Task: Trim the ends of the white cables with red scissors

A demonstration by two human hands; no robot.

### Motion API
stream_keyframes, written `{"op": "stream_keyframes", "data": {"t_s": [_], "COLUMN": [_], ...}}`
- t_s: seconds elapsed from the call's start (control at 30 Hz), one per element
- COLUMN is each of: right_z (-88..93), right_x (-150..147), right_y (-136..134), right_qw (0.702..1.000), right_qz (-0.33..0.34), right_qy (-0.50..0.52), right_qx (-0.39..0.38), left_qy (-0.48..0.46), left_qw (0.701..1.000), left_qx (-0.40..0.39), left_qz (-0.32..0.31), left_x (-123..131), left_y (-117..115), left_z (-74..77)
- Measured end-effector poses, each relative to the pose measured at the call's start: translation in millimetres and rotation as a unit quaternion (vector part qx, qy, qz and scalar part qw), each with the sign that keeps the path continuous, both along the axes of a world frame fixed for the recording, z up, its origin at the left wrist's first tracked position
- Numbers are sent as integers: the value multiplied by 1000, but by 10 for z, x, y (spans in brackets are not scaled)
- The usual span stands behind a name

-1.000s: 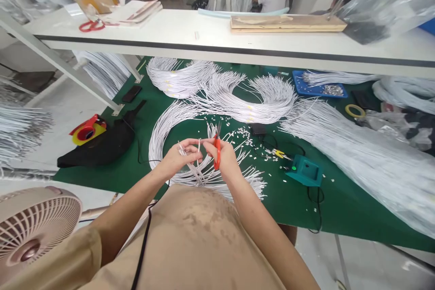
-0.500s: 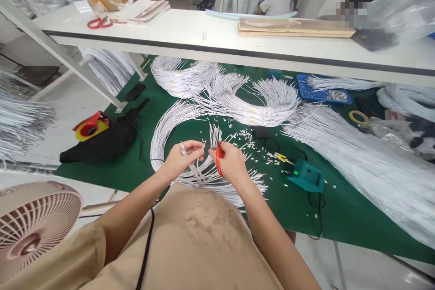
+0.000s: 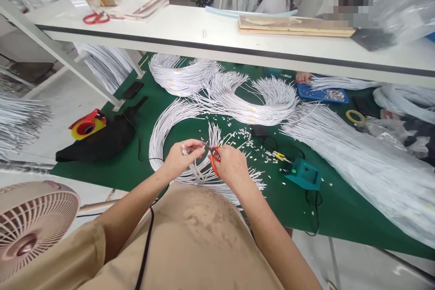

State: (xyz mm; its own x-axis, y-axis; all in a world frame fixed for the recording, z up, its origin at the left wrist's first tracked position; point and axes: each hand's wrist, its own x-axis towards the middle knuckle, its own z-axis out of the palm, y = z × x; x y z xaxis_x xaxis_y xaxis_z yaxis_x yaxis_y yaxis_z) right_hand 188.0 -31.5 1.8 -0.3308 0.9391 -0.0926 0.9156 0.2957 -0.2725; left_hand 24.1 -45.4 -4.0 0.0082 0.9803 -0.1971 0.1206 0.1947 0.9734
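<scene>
My left hand (image 3: 181, 158) is closed around a few white cables (image 3: 196, 173), their ends pinched between thumb and forefinger. In my right hand (image 3: 233, 163) is a pair of red-handled scissors (image 3: 215, 163), with the dark blades pointing left at the cable end by my left fingertips. Whether the blades touch the cable is too small to tell. Under both hands a large loop of white cables (image 3: 159, 138) lies on the green table mat (image 3: 285, 210). Small white offcuts (image 3: 243, 138) are scattered to the right of the loop.
Tied cable bundles (image 3: 251, 111) lie behind. To the right are a teal device (image 3: 303, 174), yellow-handled pliers (image 3: 280, 156) and a plastic-covered cable bundle (image 3: 360, 167). A black bag (image 3: 97, 142) and tape dispenser (image 3: 87, 126) sit left. Another person's hand (image 3: 303, 77) is at the blue tray (image 3: 311, 93).
My right hand has turned the scissors so the blades now point left to my left fingertips. Another person's hand has come into view at the blue tray. My left hand keeps its hold.
</scene>
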Motion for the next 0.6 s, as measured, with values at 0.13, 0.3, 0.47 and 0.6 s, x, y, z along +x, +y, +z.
{"op": "stream_keyframes", "data": {"t_s": [0.13, 0.3, 0.47, 0.6], "right_z": [-42, -59, 21, 79], "right_x": [-20, -16, -56, -122], "right_y": [-20, -21, 32, 71], "right_qw": [1000, 994, 919, 836], "right_qz": [-5, -33, -134, -161], "right_qy": [22, 95, 357, 503], "right_qx": [-1, -38, -103, -147], "left_qy": [16, 27, 52, 64], "left_qw": [1000, 1000, 999, 998], "left_qx": [-12, -8, -4, 12], "left_qz": [1, -2, 8, 5], "left_x": [3, 2, 13, 33], "left_y": [-15, -19, -22, -38], "left_z": [10, 24, 28, 41]}}
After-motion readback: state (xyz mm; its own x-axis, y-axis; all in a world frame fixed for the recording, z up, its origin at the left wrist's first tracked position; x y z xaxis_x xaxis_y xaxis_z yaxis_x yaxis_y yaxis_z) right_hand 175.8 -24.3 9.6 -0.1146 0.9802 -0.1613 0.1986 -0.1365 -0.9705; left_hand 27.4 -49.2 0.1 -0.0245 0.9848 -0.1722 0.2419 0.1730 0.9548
